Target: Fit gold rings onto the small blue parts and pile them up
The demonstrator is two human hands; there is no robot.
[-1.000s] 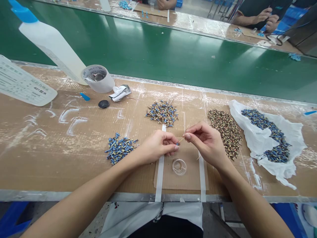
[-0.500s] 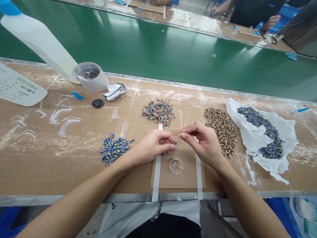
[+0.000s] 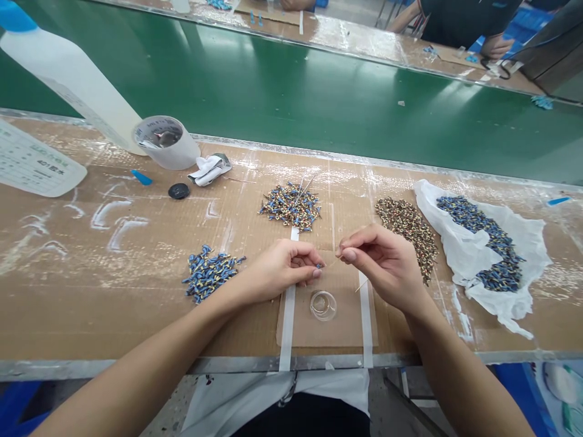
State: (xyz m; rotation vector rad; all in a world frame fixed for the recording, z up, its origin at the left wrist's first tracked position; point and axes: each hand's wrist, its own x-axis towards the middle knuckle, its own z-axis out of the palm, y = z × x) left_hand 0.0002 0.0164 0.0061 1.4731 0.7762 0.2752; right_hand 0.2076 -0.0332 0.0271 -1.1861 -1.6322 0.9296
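My left hand (image 3: 282, 268) pinches a tiny blue-and-gold part (image 3: 318, 266) between thumb and fingertips, just above the cardboard mat (image 3: 328, 334). My right hand (image 3: 382, 262) holds a thin wooden stick (image 3: 361, 285) whose tip points at that part, with a small gap between them. Below the hands sits a small clear round dish (image 3: 323, 305). Beside my left hand lies a pile of blue parts (image 3: 209, 274). A mixed blue-and-gold pile (image 3: 291, 207) lies ahead, and a brown-and-gold pile (image 3: 407, 237) lies right of my right hand.
Blue parts lie on a white plastic sheet (image 3: 464, 249) at the right. Further left are a white bottle with a blue cap (image 3: 68, 76), a tape roll (image 3: 166, 142), a black disc (image 3: 178, 191) and white cloth (image 3: 209, 170). A green belt (image 3: 291, 97) runs behind; a co-worker (image 3: 464, 15) sits beyond.
My right hand has drawn slightly to the right, taking the stick's tip back from the blue part. My left hand still pinches the part. The whole view has shifted slightly.
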